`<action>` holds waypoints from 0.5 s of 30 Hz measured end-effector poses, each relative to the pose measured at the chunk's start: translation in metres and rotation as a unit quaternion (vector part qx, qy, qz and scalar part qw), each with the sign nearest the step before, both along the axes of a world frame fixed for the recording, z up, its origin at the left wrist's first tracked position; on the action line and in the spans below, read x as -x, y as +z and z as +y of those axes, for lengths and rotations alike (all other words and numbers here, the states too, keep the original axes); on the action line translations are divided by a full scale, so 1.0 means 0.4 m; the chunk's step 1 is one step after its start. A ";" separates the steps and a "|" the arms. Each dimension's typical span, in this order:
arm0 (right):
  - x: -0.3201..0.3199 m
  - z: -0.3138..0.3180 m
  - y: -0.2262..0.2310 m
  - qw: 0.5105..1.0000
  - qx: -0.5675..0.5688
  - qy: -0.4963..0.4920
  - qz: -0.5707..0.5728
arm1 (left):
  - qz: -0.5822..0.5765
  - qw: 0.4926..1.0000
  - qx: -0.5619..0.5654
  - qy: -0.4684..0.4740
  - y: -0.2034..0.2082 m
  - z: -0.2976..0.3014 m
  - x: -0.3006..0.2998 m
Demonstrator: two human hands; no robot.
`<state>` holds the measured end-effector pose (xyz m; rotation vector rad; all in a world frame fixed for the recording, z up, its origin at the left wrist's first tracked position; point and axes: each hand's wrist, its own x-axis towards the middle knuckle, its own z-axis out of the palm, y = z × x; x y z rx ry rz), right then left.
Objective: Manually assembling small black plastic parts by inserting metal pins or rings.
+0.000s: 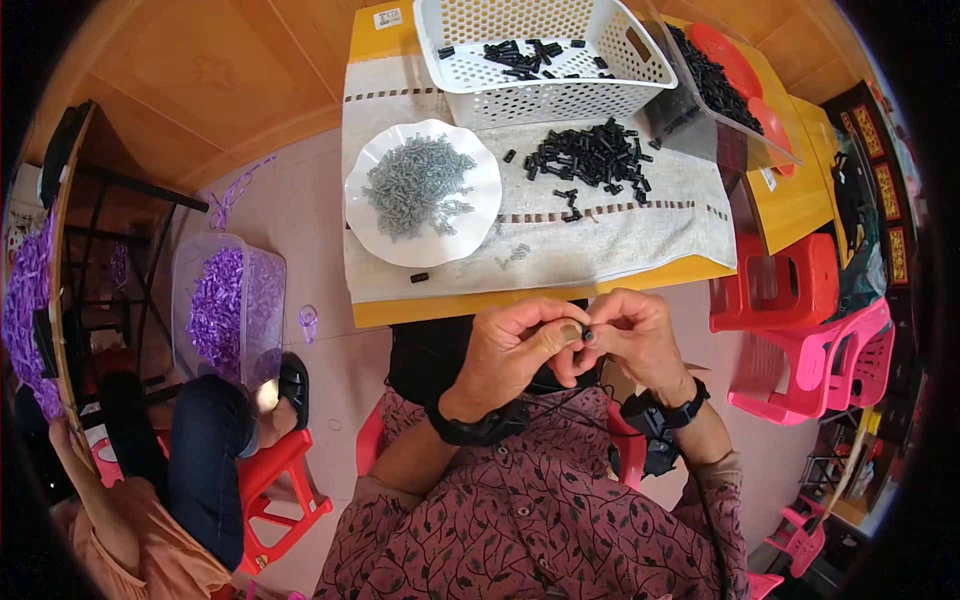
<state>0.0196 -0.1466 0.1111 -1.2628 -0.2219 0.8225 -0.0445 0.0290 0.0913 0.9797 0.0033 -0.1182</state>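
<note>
My left hand (pixel 500 350) and my right hand (pixel 637 335) meet just off the table's front edge, fingertips pinched together. Between them is a small black cylindrical piece (pixel 587 333), partly hidden by the fingers; the left thumb and index finger press on it from one side, the right fingertips from the other. Beyond them a scalloped white plate (pixel 365 225) holds a heap of small clear-grey plastic pieces (pixel 415 185). A pile of short black cylinders (pixel 590 158) lies on the cloth to the plate's right. One loose black cylinder (pixel 419 277) rests near the front edge.
A white perforated basket (pixel 560 100) with black pieces stands at the back, beside a clear box (pixel 735 150) of black parts. Red and pink stools (pixel 800 375) are at right. At left sit another person (pixel 200 470) and a clear tub (pixel 265 300) of purple strips.
</note>
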 end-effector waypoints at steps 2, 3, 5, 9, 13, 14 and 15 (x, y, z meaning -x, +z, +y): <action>0.016 0.001 0.015 0.997 -0.011 -0.054 -0.052 | 0.000 1.000 0.002 0.010 0.008 -0.003 0.000; 0.016 0.005 0.017 0.997 -0.011 -0.053 -0.052 | -0.002 1.000 0.012 0.015 0.012 -0.003 -0.003; 0.012 0.010 0.022 0.996 0.014 -0.053 -0.072 | -0.006 1.000 0.024 0.019 0.011 -0.004 -0.009; 0.015 0.017 0.020 0.993 0.016 -0.055 -0.107 | 0.004 0.998 0.068 0.020 -0.013 -0.001 -0.008; 0.013 0.026 0.037 0.988 0.019 -0.074 -0.132 | 0.043 0.983 0.177 0.003 -0.025 0.003 -0.006; 0.014 0.027 0.039 0.988 0.021 -0.086 -0.124 | 0.043 0.983 0.176 0.003 -0.030 0.005 -0.007; 0.015 0.028 0.039 0.988 0.021 -0.085 -0.125 | 0.054 0.980 0.193 -0.003 -0.035 0.008 -0.007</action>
